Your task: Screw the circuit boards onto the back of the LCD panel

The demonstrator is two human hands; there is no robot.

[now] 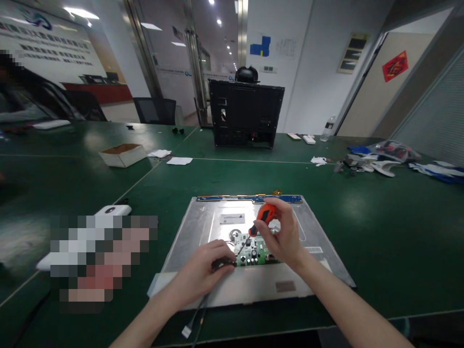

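Low in the middle of the frame a metal panel [253, 232], the bare back of a flat screen, lies flat on the green table [380, 232]. A small green circuit board [251, 253] sits on the panel near its lower middle, and both hands meet over it.

The right hand [284, 237] has its fingers curled around the orange handle of a screwdriver [264, 217], holding it tilted, with the dark shaft running down and left to the board. The tip looks to rest on or just above the board; the exact contact is too small to tell. The left hand [201, 270] lies on the panel just left of the board, its fingers bent and pinched on a dark connector [221, 263] at the board's left edge. A cable [197, 316] runs from there toward the bottom of the frame and ends in a white plug hanging over the table edge.

As for progress, the panel is already bare of any cover, and the board lies on it with the driver at work, so the board is not yet lifted off. A blue strip [232, 198] runs along the panel's far edge.

In the upper middle a black frame [246, 113] stands upright. A shallow cardboard box [123, 154] lies in the upper left, white scraps and blue cloths at the right.
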